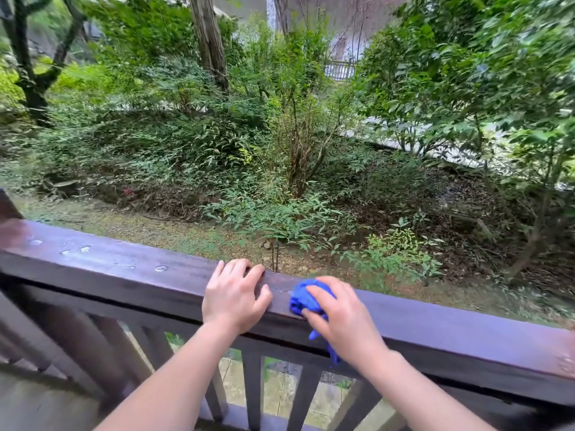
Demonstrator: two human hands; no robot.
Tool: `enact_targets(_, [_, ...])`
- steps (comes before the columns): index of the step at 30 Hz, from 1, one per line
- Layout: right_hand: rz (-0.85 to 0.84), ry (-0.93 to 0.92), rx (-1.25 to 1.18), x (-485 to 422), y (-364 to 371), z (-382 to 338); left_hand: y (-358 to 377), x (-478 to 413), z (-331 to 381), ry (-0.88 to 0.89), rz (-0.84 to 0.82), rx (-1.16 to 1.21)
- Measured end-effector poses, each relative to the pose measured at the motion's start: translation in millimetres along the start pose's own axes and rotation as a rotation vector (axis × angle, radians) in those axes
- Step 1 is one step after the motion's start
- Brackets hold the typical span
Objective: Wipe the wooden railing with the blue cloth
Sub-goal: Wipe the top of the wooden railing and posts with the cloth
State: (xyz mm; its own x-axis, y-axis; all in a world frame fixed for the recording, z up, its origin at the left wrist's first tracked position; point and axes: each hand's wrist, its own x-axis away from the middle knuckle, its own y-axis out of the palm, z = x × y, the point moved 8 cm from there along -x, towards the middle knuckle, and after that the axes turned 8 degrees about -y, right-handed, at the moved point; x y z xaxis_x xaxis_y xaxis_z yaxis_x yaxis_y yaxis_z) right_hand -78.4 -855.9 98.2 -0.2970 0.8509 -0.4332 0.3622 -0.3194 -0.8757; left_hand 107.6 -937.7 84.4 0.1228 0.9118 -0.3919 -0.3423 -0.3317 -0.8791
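Note:
A dark brown wooden railing (124,269) crosses the view from upper left to lower right, with water drops on its left part. My left hand (233,295) rests flat on the top rail, fingers spread over its far edge, holding nothing. Just to its right, my right hand (342,318) presses a bunched blue cloth (303,295) onto the top of the rail. One end of the cloth hangs down the near side under my wrist.
Vertical balusters (253,390) stand below the rail. A post (7,206) rises at the far left. Beyond the railing lie a gravel strip, low shrubs (280,213) and trees. A deck floor (37,405) shows at the lower left.

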Motion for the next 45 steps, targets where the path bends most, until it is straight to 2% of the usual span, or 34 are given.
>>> enact_targets(4, [0.062, 0.270, 0.014, -24.8, -10.5, 36.5, -1.8, 1.2, 2.2, 0.006, -0.002, 0.003])
enact_targets(5, [0.063, 0.252, 0.023, -25.8, -6.9, 26.6, -2.4, 1.8, 2.4, 0.008, 0.000, 0.004])
enact_targets(7, [0.023, 0.095, 0.018, -18.1, 5.4, 1.2, -3.9, 2.2, 3.4, 0.015, 0.006, 0.007])
enact_targets(9, [-0.008, -0.003, 0.028, -14.8, 6.9, 3.0, -4.4, 1.1, 2.8, 0.015, 0.000, 0.002])
enact_targets(13, [0.041, 0.202, -0.009, -35.4, -0.6, 38.9, -3.4, 1.9, 3.2, 0.025, -0.019, -0.024])
enact_targets(18, [-0.022, -0.147, -0.036, -34.1, 24.6, -18.9, -4.3, 1.3, 6.2, 0.043, -0.022, -0.024])
enact_targets(23, [0.047, 0.100, 0.000, -62.8, 21.7, 3.3, -17.6, 2.1, -0.6, 0.060, -0.020, 0.159])
enact_targets(27, [-0.001, -0.178, -0.030, -67.6, 50.0, -67.1, -40.3, -4.0, -41.3, 0.158, 0.131, 0.107])
enact_targets(29, [0.000, -0.116, -0.027, -83.5, 51.8, -54.9, -47.0, -9.0, -72.9, 0.192, 0.186, 0.041])
enact_targets(32, [0.057, 0.151, -0.017, -97.6, 50.4, -37.5, -40.7, -13.1, -100.9, 0.260, 0.165, -0.021])
enact_targets(36, [0.022, -0.064, 0.016, -95.7, 74.9, -90.8, -22.2, -15.1, -102.9, 0.323, 0.096, -0.072])
enact_targets(40, [0.134, 0.200, 0.060, -117.2, 65.1, -62.7, -31.9, -18.9, -110.5, 0.306, 0.079, 0.110])
enact_targets(41, [0.130, 0.208, 0.074, -119.8, 70.1, -73.4, -39.5, -19.5, -117.8, 0.311, 0.097, 0.180])
enact_targets(43, [0.105, 0.103, 0.085, -122.4, 87.6, -109.1, -58.8, -27.7, -146.2, 0.293, 0.147, 0.255])
enact_targets(45, [0.077, 0.035, 0.083, -121.1, 101.0, -128.3, -73.2, -43.7, -187.7, 0.235, 0.181, 0.207])
